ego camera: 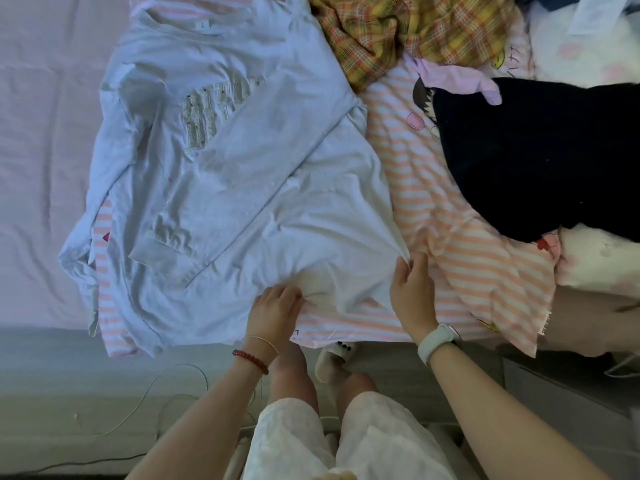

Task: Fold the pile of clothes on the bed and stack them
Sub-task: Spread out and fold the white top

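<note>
A pale grey long-sleeved top [221, 161] with sparkly lettering lies spread face up on the bed, one sleeve folded across its front. My left hand [273, 308] grips its hem near the bed's front edge. My right hand [410, 289] pinches the hem's right corner, bunching the cloth. Under the top lies a pink-and-white striped garment [433, 209]. To the right sit a black garment [540, 157], a yellow plaid shirt [408, 32] and a lilac piece [457, 79].
The pink bedsheet [41, 150] spreads to the left of the top. White fluffy bedding [588, 50] is at the far right. Below the bed edge are the floor [69, 375] with a thin cable, my legs and a slipper [332, 358].
</note>
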Available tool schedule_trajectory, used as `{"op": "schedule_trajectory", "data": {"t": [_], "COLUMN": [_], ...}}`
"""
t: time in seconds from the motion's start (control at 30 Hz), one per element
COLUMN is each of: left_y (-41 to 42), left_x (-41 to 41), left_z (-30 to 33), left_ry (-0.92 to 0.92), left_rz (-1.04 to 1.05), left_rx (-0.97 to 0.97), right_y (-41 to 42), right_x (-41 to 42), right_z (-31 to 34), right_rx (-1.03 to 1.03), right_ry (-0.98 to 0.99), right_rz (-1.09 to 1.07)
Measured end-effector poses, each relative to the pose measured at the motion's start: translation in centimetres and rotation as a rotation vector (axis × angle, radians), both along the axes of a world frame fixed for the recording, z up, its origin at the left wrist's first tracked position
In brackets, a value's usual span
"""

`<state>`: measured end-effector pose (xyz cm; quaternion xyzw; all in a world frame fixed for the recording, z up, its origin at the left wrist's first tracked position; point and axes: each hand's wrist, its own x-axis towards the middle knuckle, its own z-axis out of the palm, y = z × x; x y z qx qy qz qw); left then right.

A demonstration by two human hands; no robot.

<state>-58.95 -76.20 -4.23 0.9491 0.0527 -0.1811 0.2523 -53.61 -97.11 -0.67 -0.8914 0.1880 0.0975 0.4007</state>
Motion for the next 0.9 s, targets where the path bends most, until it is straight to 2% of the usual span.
{"op": "schedule_trajectory", "data": {"t": [0.13,0.3,0.4,0.5,0.6,0.67,0.73,0.83,0.87,0.9], "left_y": [1.1,0.8,0.0,0.4,1.8,2.6,2.3,0.9,0.2,-0.4], "left_x": [-1.6,-2.8,-1.8,-1.7,-3.0,-3.7,-3.8,-3.5,-3.6,-3.6], "left_z": [1.3,1.1,0.5,1.2,3.0,4.0,4.3,2.9,2.4,2.1], "left_ry": [-0.174,0.103,0.045,0.019,-0.125,-0.25,-0.166,0.223,0.277,0.24], "left_rz": [-0.033,-0.114,-0.061,-0.055,-0.108,-0.154,-0.191,-0.257,-0.231,-0.187], "left_rx": [0.007,0.231,0.134,0.018,-0.048,-0.022,0.0,0.172,0.203,0.21], "right_y": [-2.5,-4.7,-5.5,-6.1,-6.4,-6.4,-6.2,-5.6,-5.4,-5.1], "right_x": [-0.1,0.1,0.5,1.0,0.6,0.1,-0.6,-1.4,-1.6,-1.9], "right_z": [1.5,1.9,1.2,1.2,1.8,2.2,2.0,1.4,1.1,1.0], "right_rx": [0.023,-0.057,-0.117,-0.072,0.019,0.026,-0.079,-0.395,-0.494,-0.573], "right_ry": [-0.109,0.042,0.133,0.176,0.158,0.138,0.133,0.263,0.296,0.274], "right_rz": [0.014,0.163,0.193,0.206,0.225,0.22,0.21,0.279,0.308,0.327]}}
